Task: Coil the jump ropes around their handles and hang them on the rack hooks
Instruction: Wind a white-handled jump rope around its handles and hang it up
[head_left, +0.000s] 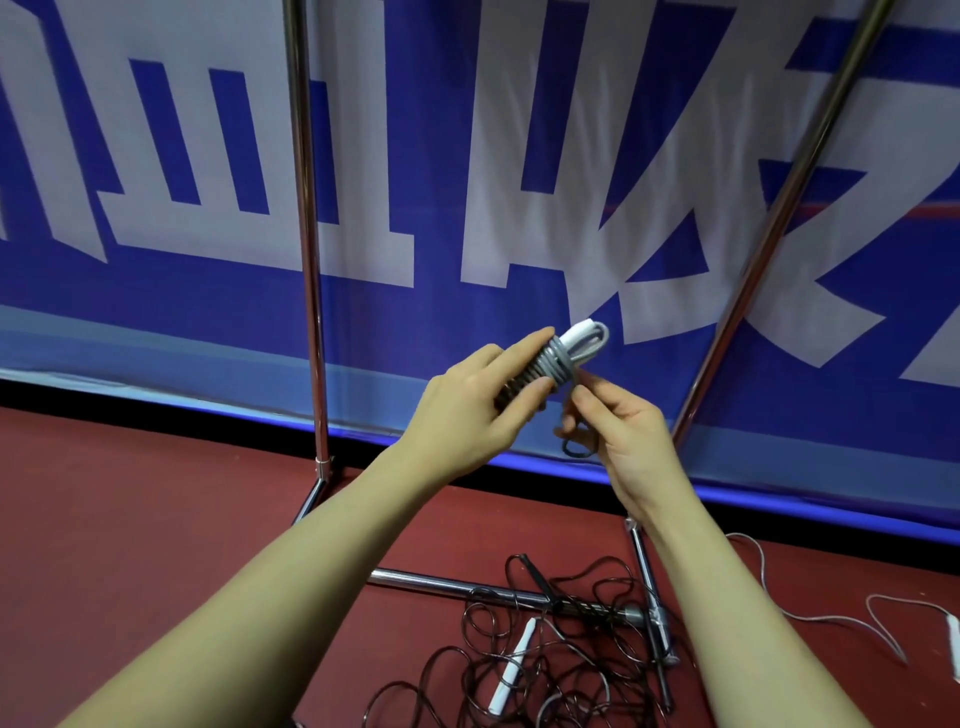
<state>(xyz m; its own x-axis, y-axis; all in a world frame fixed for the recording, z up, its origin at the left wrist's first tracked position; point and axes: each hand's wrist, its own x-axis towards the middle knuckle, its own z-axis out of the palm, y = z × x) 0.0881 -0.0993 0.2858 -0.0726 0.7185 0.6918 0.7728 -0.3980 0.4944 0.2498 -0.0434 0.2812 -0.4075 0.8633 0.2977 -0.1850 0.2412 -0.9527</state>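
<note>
Jump rope bundle (550, 358), grey cord wound round white handles, sits in mid-air before the rack's left upright (306, 234). Left hand (467, 415) wraps its fingers round the coils; to its right, the right hand (618, 431) pinches the loose tail (576, 447). If that pinch slackens, the last turns could spring off. Below on the floor, a tangled dark rope (545, 649) lies across the rack's base bar (441, 582) and could snag feet.

The upright rack poles (309, 291) are polished, mirror-bright metal. The white rope handle (511, 659) looks like smooth plastic. The dark red floor (156, 519) is matt; the blue-and-white banner (415, 156) looks woven.
</note>
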